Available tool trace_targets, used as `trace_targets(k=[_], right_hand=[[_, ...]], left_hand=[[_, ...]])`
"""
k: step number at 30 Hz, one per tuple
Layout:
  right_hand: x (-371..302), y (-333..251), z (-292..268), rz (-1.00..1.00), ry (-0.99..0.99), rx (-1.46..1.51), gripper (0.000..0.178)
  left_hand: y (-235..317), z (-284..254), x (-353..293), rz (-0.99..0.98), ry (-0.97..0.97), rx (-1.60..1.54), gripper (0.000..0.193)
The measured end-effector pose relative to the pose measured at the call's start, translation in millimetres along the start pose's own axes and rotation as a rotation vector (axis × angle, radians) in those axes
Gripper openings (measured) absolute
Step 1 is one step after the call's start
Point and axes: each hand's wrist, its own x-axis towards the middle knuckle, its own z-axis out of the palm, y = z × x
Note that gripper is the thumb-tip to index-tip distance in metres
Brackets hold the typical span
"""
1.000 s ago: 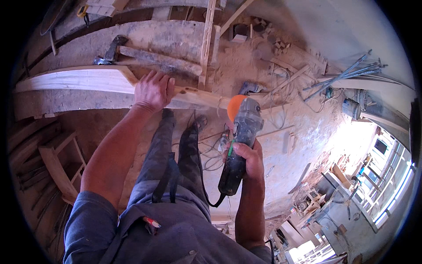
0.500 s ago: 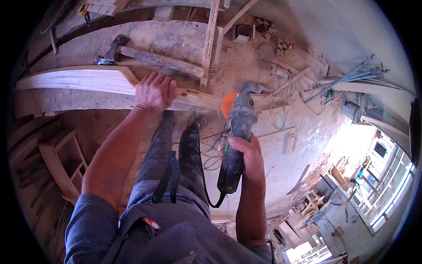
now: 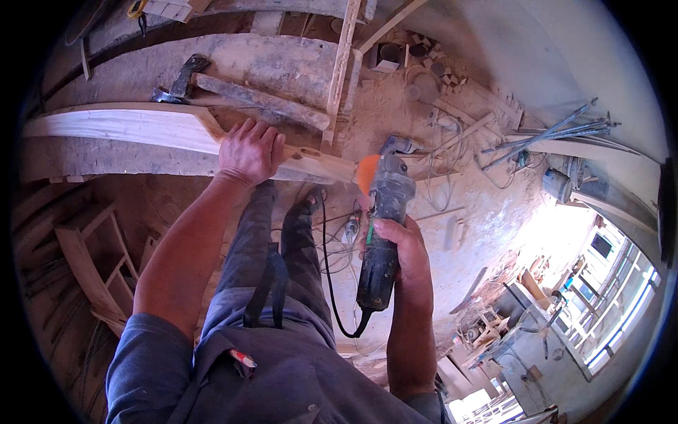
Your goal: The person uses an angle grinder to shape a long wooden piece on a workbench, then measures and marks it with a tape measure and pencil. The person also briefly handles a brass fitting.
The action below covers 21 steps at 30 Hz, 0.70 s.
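A pale, curved wooden piece (image 3: 127, 126) lies along the workbench (image 3: 134, 164), with a notched joint and a narrower tongue on its right. My left hand (image 3: 251, 150) is closed over that narrower part, beside the notch, pressing it down. In my right hand (image 3: 404, 247) is a dark angle grinder (image 3: 385, 212), gripped round its body with the cable hanging toward me. Its orange disc (image 3: 366, 174) meets the right end of the wood, where a dusty haze shows. Whether the disc touches is hard to make out.
Beyond the wood, an adze-like tool with a wooden handle (image 3: 261, 99) lies on the bench. An upright narrow batten (image 3: 342, 71) crosses the bench. Cables trail over the dusty floor (image 3: 473, 219). Metal rods (image 3: 558, 136) lie at right; a wooden frame (image 3: 88, 261) stands at left.
The grinder and my right hand have shifted slightly right, and the disc sits a little nearer to me. My left hand keeps its hold on the wood.
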Motion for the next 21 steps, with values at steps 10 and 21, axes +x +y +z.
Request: trace_targets(k=[10,21], right_hand=[[12.8,-25.9,-13.9,0.044,0.015,0.065,0.036],[23.1,-15.2,-14.3,0.052,0.067,0.151,0.041]], left_hand=[[-2.5,4.6,-0.5,0.022,0.031,0.007,0.023],[0.2,2.9,0.7,0.013,0.024,0.014,0.021]])
